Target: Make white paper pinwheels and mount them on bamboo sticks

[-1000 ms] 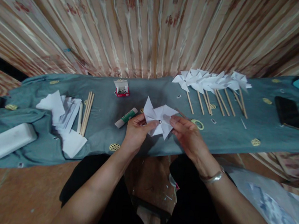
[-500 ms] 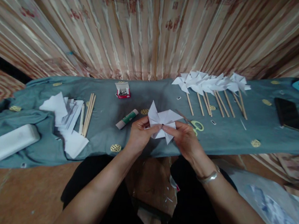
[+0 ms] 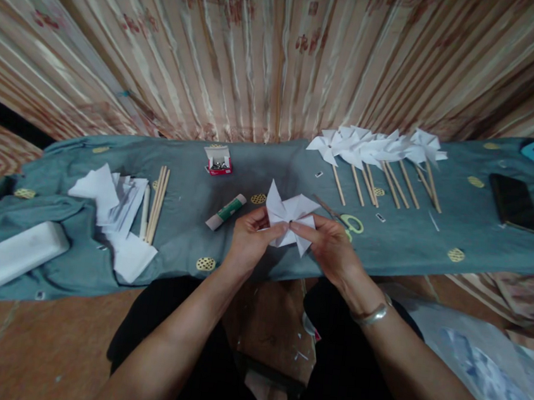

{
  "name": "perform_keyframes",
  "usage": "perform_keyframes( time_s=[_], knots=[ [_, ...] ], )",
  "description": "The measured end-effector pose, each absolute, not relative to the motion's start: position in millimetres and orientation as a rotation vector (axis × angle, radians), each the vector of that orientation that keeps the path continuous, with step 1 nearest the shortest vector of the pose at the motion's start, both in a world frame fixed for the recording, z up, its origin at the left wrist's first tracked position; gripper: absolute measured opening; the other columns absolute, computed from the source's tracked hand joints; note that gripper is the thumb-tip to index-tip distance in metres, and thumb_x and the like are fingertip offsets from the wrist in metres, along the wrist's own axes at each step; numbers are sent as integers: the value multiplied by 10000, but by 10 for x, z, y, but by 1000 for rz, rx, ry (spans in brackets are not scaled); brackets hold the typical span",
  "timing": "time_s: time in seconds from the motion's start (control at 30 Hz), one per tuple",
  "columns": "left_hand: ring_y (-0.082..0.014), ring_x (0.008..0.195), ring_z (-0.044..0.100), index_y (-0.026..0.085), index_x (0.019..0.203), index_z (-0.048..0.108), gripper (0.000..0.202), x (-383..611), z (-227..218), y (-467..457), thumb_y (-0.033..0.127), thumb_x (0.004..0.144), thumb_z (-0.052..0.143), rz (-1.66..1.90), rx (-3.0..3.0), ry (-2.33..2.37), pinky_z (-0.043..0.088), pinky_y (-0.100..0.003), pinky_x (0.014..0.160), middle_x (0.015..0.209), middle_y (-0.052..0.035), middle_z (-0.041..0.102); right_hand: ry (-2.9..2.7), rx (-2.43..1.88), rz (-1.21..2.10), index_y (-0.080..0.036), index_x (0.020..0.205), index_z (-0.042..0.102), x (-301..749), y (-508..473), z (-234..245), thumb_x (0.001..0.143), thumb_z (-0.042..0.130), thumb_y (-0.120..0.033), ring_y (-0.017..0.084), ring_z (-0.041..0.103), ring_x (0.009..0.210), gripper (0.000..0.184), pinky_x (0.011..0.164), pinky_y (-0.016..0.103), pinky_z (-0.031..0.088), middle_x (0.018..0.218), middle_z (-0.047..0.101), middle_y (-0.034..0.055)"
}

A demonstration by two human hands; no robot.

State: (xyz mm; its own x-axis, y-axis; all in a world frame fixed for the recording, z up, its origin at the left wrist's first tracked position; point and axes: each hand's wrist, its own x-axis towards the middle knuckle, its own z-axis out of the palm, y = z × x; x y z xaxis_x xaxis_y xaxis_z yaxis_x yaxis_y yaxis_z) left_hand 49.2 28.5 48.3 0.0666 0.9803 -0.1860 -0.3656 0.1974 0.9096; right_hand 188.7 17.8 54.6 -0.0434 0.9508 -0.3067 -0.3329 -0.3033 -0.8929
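Note:
Between my two hands is a white paper pinwheel (image 3: 295, 208), held above the near edge of the cloth-covered table. My left hand (image 3: 254, 235) grips it from the left, thumb pressed close to the centre. On the other side my right hand (image 3: 332, 242) pinches it, its thumb also reaching the middle. A small dark spot shows at the centre between the thumb tips. The fingers underneath are hidden by the paper. A glue stick (image 3: 226, 212) lies just left of my left hand, and scissors (image 3: 351, 223) with light green handles lie beyond my right.
Finished-looking pinwheels on sticks (image 3: 368, 148) lie in a row at the back right. A red box of pins (image 3: 219, 161) stands open at the back. Wooden sticks (image 3: 158, 204), paper pieces (image 3: 123, 204) and a white device (image 3: 12, 260) are at left; a phone (image 3: 515, 202) is at right.
Almost nothing differs. Both hands keep their hold on the pinwheel, whose right-hand blade edge now looks slightly drawn in; the whole view has shifted a little.

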Motion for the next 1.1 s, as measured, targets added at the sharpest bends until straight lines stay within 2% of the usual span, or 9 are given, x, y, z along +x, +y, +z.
perform_keyframes(
  time_s=[0.27, 0.47, 0.67, 0.93, 1.1],
  knots=[
    [-183, 714, 672, 149, 799, 751, 304, 499, 490, 279, 253, 532, 851, 1210, 842, 998, 536, -312, 724, 798, -40, 759, -808, -1129, 1555, -210, 662, 732, 1900, 189, 545, 517, 890, -412, 135, 601, 629, 295, 687, 295, 467, 660, 708, -28],
    [-175, 689, 670, 155, 806, 754, 366, 490, 500, 284, 231, 473, 884, 1184, 846, 995, 533, -293, 700, 771, -30, 759, -801, -1132, 1563, -201, 684, 735, 1924, 172, 554, 538, 878, -401, 137, 599, 633, 286, 692, 301, 469, 664, 708, -19],
    [-186, 692, 678, 154, 807, 756, 366, 459, 532, 266, 259, 480, 884, 1179, 859, 1027, 544, -310, 708, 774, -36, 762, -768, -1106, 1584, -194, 670, 726, 1909, 153, 564, 531, 878, -369, 119, 587, 613, 270, 666, 283, 452, 666, 713, -24],
    [-165, 695, 670, 159, 803, 761, 346, 437, 576, 225, 279, 502, 882, 1154, 849, 1027, 541, -283, 694, 817, -35, 768, -736, -1123, 1587, -177, 681, 725, 1858, 132, 531, 537, 868, -362, 112, 568, 574, 274, 610, 262, 422, 624, 688, -25],
    [-185, 764, 686, 159, 847, 758, 373, 424, 526, 218, 289, 519, 877, 1155, 846, 1006, 542, -312, 760, 886, -56, 771, -721, -1118, 1591, -180, 708, 736, 1868, 109, 530, 536, 869, -364, 115, 577, 580, 285, 615, 264, 431, 650, 704, -19]
  ],
)
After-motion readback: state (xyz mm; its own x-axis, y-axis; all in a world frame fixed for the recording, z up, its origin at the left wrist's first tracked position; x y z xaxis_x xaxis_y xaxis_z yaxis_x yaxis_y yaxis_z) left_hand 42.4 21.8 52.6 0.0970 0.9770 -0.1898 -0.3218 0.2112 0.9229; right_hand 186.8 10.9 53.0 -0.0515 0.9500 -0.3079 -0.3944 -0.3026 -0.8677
